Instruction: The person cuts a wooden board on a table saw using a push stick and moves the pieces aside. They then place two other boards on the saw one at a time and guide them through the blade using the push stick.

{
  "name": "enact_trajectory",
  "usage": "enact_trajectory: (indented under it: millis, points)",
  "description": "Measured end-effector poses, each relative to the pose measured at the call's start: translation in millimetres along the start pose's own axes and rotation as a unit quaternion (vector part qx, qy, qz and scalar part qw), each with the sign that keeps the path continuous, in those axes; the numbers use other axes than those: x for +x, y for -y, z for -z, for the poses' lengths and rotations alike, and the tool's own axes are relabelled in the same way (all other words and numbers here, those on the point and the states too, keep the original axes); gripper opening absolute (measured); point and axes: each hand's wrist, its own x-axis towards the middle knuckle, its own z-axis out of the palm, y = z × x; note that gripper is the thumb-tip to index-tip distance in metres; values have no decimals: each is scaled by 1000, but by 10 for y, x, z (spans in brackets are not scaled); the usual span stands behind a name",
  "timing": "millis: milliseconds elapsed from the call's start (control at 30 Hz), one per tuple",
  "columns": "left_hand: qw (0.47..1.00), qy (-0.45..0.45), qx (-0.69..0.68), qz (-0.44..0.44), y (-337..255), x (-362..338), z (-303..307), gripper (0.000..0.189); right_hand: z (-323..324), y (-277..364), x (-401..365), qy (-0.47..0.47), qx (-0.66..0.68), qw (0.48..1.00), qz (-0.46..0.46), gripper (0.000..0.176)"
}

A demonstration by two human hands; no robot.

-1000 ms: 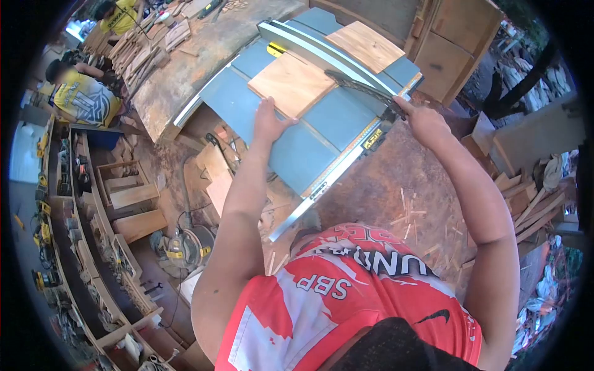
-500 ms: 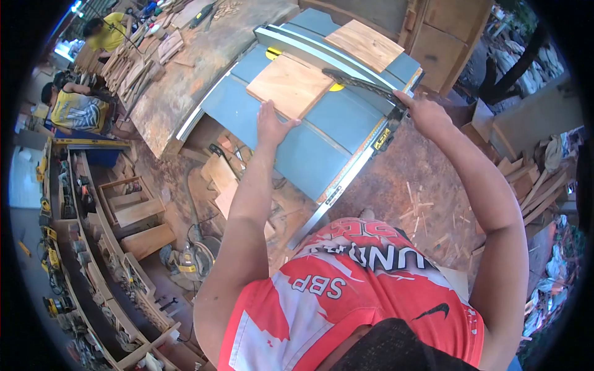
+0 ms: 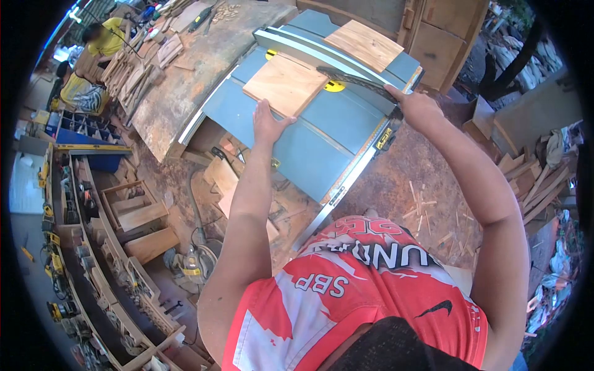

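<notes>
A square wooden board (image 3: 286, 85) lies flat on the blue table saw top (image 3: 315, 148), along the metal fence (image 3: 322, 54). My left hand (image 3: 270, 125) presses against the board's near edge, thumb and fingers spread. In my right hand (image 3: 416, 106) is the end of a dark push stick (image 3: 356, 79), whose tip touches the board's right corner. Beside that corner shows a yellow insert (image 3: 335, 86). Beyond the fence rests a second wooden board (image 3: 365, 45).
A worn workbench (image 3: 179, 93) with wood pieces stands at the left. Two people (image 3: 106, 38) sit at the far left. Tool shelves (image 3: 93, 247) curve along the lower left. Scrap wood (image 3: 544, 179) is piled at the right, and offcuts (image 3: 422, 207) litter the floor.
The board has slid slightly left along the fence, with my left hand and the push stick moving along. More of the yellow insert shows. The seated person in the background has shifted.
</notes>
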Motion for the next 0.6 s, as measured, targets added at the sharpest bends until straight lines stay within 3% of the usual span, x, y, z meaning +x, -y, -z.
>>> enact_trajectory:
  millis: [200, 300, 400, 467, 600]
  points:
    - [998, 52, 25, 17, -43, 48, 84, 122, 95, 173, -59, 5, -19, 1000, 0, 58]
    - [999, 30, 33, 6, -7, 50, 48, 123, 173, 219, -98, 41, -6, 999, -16, 61]
    - [999, 26, 39, 7, 17, 65, 46, 123, 17, 165, 8, 37, -26, 999, -27, 61]
    - [999, 26, 35, 5, 33, 82, 39, 123, -59, 138, 41, -14, -23, 1000, -12, 61]
    - [999, 41, 27, 7, 64, 135, 91, 121, 5, 188, 92, 6, -27, 999, -31, 62]
